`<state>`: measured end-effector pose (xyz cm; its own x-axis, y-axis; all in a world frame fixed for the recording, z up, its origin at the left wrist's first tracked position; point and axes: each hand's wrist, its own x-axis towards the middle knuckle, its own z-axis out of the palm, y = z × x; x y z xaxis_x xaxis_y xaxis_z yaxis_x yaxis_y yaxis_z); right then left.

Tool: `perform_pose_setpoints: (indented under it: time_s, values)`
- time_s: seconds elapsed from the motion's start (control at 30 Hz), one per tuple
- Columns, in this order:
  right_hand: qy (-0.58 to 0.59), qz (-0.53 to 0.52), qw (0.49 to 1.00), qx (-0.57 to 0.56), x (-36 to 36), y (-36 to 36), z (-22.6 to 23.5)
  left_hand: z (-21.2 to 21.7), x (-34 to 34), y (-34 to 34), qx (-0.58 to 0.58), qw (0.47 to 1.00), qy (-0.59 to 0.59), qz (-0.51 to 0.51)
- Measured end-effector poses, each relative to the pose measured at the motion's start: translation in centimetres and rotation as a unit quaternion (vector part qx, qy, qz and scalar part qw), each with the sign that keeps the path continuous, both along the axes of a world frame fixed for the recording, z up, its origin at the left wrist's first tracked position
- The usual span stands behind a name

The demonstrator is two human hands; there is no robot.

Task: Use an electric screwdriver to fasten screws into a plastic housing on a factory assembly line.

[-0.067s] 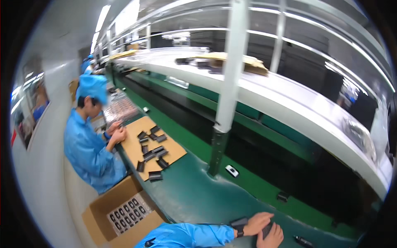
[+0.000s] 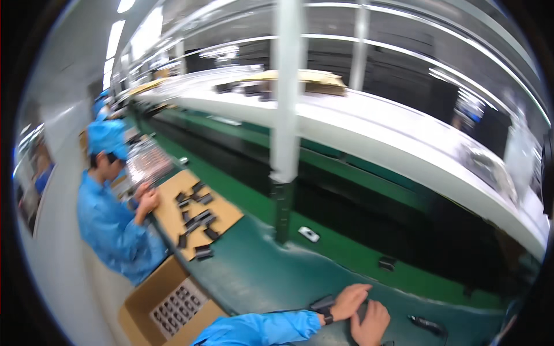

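Right hand [image 2: 374,323] grasping dark piece [image 2: 362,312] at 5 o'clock, left hand [image 2: 350,301] beside it, likely steadying; can't tell left grip.

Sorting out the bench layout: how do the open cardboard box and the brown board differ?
The box is open-topped with walls; the board is a flat sheet. The box sits beside the green bench; the board lies on it. The box holds parts in neat rows; the board bears loosely scattered black pieces. Both are brown.
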<state>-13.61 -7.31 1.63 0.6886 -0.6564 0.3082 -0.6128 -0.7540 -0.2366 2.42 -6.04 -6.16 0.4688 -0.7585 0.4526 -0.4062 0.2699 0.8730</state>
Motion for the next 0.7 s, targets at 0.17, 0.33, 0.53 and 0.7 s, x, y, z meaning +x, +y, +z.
perform_pose_setpoints:
  time_s: [0.17,0.33,0.53,0.7]
  values:
    - [-0.050,0.229,0.972,0.015,-1.6,0.0,1.7,2.7,1.3,2.3,0.058,0.998,0.010,0.029]
    - [-0.072,0.075,0.993,0.063,-4.3,-2.5,0.7,3.8,0.5,1.8,0.066,0.998,-0.022,-0.011]
    - [-0.074,0.207,0.975,0.040,-4.9,-1.8,-0.1,3.3,0.5,2.1,0.082,0.996,0.028,-0.026]
    - [-0.090,0.169,0.981,0.032,-4.4,-1.8,0.8,4.4,0.2,1.6,0.076,0.996,0.031,-0.031]
